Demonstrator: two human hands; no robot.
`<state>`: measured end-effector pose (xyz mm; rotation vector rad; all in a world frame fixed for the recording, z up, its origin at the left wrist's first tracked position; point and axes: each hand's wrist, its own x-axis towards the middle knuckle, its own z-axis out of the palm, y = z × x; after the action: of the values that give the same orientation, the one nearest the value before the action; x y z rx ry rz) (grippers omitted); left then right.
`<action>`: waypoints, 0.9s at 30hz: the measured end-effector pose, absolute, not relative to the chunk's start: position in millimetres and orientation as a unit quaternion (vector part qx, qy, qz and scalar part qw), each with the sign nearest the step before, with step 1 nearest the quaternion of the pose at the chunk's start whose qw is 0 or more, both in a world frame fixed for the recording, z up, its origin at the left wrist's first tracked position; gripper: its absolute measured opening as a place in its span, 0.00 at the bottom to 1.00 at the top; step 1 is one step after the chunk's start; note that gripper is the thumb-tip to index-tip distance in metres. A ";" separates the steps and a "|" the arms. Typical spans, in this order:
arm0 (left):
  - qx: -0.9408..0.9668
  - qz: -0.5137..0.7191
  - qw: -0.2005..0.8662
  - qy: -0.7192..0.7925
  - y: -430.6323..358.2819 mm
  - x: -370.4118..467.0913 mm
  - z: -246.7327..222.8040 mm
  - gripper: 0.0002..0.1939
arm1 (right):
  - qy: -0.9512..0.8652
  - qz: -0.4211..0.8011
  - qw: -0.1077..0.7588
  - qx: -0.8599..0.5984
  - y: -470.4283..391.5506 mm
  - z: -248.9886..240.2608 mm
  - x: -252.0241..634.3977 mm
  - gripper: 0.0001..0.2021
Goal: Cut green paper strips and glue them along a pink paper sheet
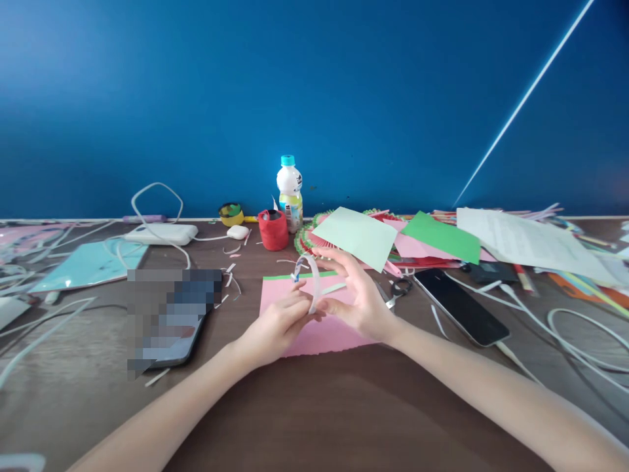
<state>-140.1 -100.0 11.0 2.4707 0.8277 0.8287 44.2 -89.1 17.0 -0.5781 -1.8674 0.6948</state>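
Note:
Above a pink sheet of paper (pixel 334 337), both hands meet at a roll of clear tape (pixel 314 278), a pale see-through ring with blue print inside. My left hand (pixel 278 324) is closed, its fingers curled at the lower left of the roll and holding it upright. My right hand (pixel 361 301) is at the roll's right side, its thumb by the lower rim and its upper fingers stretched out and apart. Under the hands, the pink sheet has a green strip along its far edge. Black-handled scissors (pixel 401 286) lie just right of it.
A phone (pixel 184 321) lies left and a black phone (pixel 462 307) with a cable lies right. Behind stand a red cup-like container (pixel 273 231) and a bottle (pixel 289 193). Coloured papers (pixel 356 236) pile up along the blue wall. A white power bank (pixel 162 234) and paper scraps lie left.

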 end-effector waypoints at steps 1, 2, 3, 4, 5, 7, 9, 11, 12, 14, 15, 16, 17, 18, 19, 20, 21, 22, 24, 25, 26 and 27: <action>0.891 0.295 0.193 0.286 -99.5 -140.1 10.4 0.13 | -0.784 0.282 0.496 -0.243 -89.0 18.0 44.7 0.30; 0.895 0.292 0.187 0.280 -99.0 -140.2 9.8 0.14 | -0.795 0.271 0.487 -0.241 -88.8 18.6 45.0 0.29; 0.897 0.288 0.186 0.280 -98.9 -140.3 9.4 0.14 | -0.803 0.257 0.483 -0.236 -88.6 18.8 45.1 0.28; 0.896 0.285 0.188 0.282 -99.1 -140.3 9.2 0.14 | -0.809 0.243 0.483 -0.230 -88.4 18.7 45.1 0.26; 0.895 0.283 0.191 0.286 -99.7 -140.2 9.4 0.13 | -0.813 0.231 0.485 -0.224 -88.2 18.3 44.9 0.25; 0.890 0.279 0.198 0.302 -101.8 -139.8 10.8 0.10 | -0.816 0.212 0.492 -0.218 -88.3 17.0 44.0 0.24; 0.883 0.278 0.208 0.317 -104.4 -139.5 13.0 0.08 | -0.817 0.195 0.497 -0.216 -88.8 15.6 42.9 0.24; 0.874 0.277 0.226 0.328 -106.8 -139.6 14.9 0.08 | -0.819 0.177 0.503 -0.215 -89.7 14.4 41.9 0.25; 0.869 0.279 0.236 0.334 -107.6 -139.7 15.5 0.08 | -0.821 0.165 0.504 -0.211 -90.1 13.7 41.5 0.26; 0.856 0.288 0.259 0.341 -108.7 -140.3 16.0 0.08 | -0.831 0.132 0.504 -0.196 -90.4 11.7 41.0 0.28; 0.851 0.295 0.271 0.340 -108.9 -140.5 15.9 0.08 | -0.838 0.114 0.501 -0.186 -90.3 10.3 40.9 0.28; 0.846 0.303 0.283 0.336 -109.0 -140.7 15.8 0.08 | -0.845 0.097 0.496 -0.175 -90.1 8.7 40.9 0.29; 0.841 0.310 0.294 0.332 -109.1 -140.7 15.6 0.08 | -0.851 0.082 0.492 -0.167 -89.8 6.9 40.9 0.28; 0.835 0.314 0.305 0.333 -109.0 -140.7 15.4 0.08 | -0.855 0.070 0.487 -0.160 -89.5 5.2 40.9 0.28; 0.829 0.317 0.313 0.339 -109.0 -140.7 15.2 0.07 | -0.860 0.062 0.483 -0.154 -89.4 3.8 41.0 0.28; 0.823 0.318 0.319 0.347 -109.1 -140.6 15.0 0.07 | -0.862 0.057 0.481 -0.148 -89.5 2.9 41.0 0.28; 0.818 0.318 0.322 0.355 -109.1 -140.5 14.9 0.08 | -0.863 0.053 0.481 -0.144 -89.9 2.6 41.1 0.29; 0.815 0.317 0.321 0.362 -109.2 -140.5 14.7 0.08 | -0.861 0.050 0.485 -0.144 -90.5 2.8 41.3 0.29; 0.818 0.310 0.314 0.369 -109.2 -140.5 14.1 0.09 | -0.850 0.046 0.499 -0.160 -92.1 4.8 41.7 0.29; 0.820 0.308 0.308 0.370 -108.9 -140.6 13.6 0.09 | -0.841 0.046 0.509 -0.178 -92.7 6.2 41.9 0.28; 0.823 0.307 0.301 0.372 -108.4 -140.6 12.9 0.10 | -0.832 0.048 0.517 -0.198 -93.2 7.5 42.2 0.28; 0.825 0.307 0.294 0.373 -107.6 -140.7 11.9 0.10 | -0.823 0.051 0.523 -0.217 -93.3 8.7 42.6 0.28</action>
<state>-140.7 -107.6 11.9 2.1972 0.9920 0.8165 42.6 -93.3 8.7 -0.5190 -1.9701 0.1214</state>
